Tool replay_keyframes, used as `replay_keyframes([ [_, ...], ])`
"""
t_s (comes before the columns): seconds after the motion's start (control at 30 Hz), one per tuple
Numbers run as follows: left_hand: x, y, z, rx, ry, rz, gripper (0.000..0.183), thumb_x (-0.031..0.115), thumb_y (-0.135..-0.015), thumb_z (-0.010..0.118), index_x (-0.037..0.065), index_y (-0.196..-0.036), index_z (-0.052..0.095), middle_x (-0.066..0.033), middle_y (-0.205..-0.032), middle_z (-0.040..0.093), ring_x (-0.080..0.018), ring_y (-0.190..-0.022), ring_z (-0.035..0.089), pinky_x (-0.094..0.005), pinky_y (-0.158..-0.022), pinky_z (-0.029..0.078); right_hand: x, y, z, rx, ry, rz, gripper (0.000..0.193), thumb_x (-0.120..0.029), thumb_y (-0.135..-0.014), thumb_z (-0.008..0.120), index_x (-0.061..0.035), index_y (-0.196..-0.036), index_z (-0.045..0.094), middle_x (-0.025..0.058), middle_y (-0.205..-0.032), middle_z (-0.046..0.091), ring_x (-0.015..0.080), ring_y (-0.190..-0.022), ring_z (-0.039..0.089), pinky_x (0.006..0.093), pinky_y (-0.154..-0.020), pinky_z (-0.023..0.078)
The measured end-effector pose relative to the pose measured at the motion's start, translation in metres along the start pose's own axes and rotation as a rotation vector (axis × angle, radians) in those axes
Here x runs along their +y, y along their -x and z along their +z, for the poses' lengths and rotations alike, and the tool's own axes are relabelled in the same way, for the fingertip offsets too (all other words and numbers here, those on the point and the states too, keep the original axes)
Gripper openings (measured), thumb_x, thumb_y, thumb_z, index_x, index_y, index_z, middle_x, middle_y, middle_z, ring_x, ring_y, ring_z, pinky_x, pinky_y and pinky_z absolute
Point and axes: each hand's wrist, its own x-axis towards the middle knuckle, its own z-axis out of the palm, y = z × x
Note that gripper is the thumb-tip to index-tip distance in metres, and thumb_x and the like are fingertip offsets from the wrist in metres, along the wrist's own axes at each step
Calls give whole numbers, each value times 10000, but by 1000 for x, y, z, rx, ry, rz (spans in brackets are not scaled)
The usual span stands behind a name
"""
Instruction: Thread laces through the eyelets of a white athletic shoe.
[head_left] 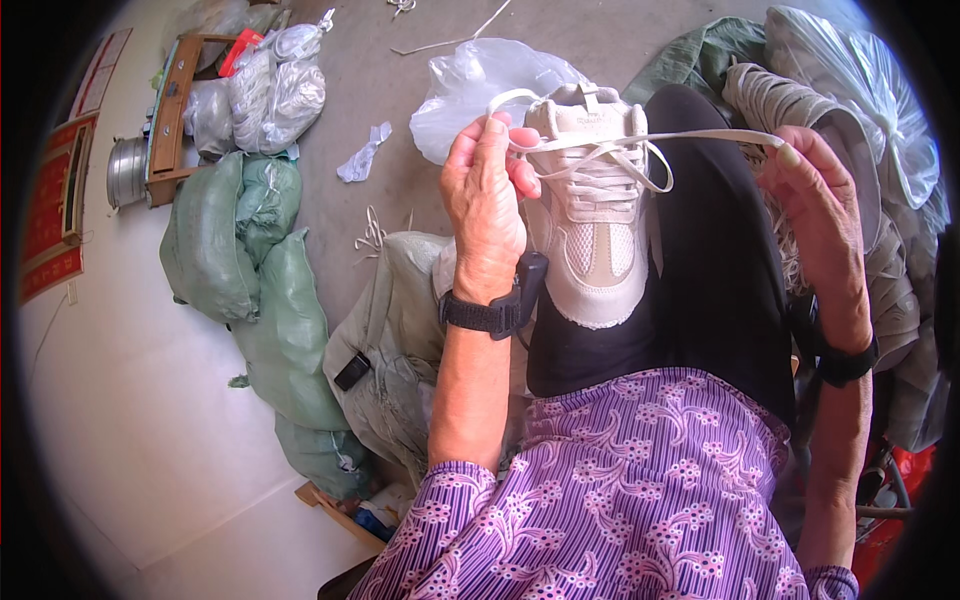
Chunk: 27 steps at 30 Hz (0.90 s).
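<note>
On my lap rests a white and beige sneaker [598, 230], its toe pointing toward me and its tongue away. My left hand [487, 195] pinches a white shoelace [700, 134] close to the left side of the shoe's opening, where a loop of lace rises beside the fingers. Stretched to the right across the tongue, the lace runs to my right hand [815, 190], which pinches its far end between thumb and fingertips. Loose loops of lace cross over the upper eyelets. Each wrist wears a black strap.
A clear plastic bag [465, 95] lies beyond the shoe. Green woven sacks [285, 320] line the left, with a wooden cabinet [175, 100] behind them. At right stand a bundle of grey shoe parts [780, 100] and a clear bag [880, 110]. Scrap laces [370, 232] lie on the floor.
</note>
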Motion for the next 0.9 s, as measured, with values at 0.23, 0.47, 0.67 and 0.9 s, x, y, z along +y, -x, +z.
replay_keyframes([
  [0.23, -1, 2, -1, -13, 78, -12, 243, 236, -943, 571, 11, -1035, 570, -93, -798, 627, -142, -519, 513, -297, -506, 435, -9, -5, 13, -89, -35, -54, 236, -277, -900, 634, -60, -993, 628, -15, -915, 575, 55, -837, 511, 217, -830, 407],
  [0.47, 0, 5, -6, -41, 151, -48, 219, 236, -944, 558, 35, -1028, 584, -81, -825, 621, -154, -547, 514, -316, -532, 437, -8, -13, 17, -245, -394, -73, 204, -303, -918, 555, -100, -907, 570, 64, -1053, 572, 194, -1075, 547, 334, -950, 415],
  [0.67, 1, 3, -9, -29, 177, -74, 197, 226, -943, 550, 47, -1016, 587, -72, -853, 617, -146, -571, 502, -324, -551, 437, -7, -18, 13, -422, -650, -8, 182, -294, -917, 535, -113, -895, 532, 87, -1066, 548, 248, -1134, 528, 368, -974, 414],
  [0.9, 3, 2, -13, -6, 243, -107, 186, 236, -958, 526, 67, -1016, 581, -42, -869, 606, -123, -585, 462, -317, -562, 409, -5, -22, 11, -447, -786, 46, 144, -249, -938, 525, -110, -905, 518, 66, -1010, 521, 185, -961, 538, 323, -874, 460],
])
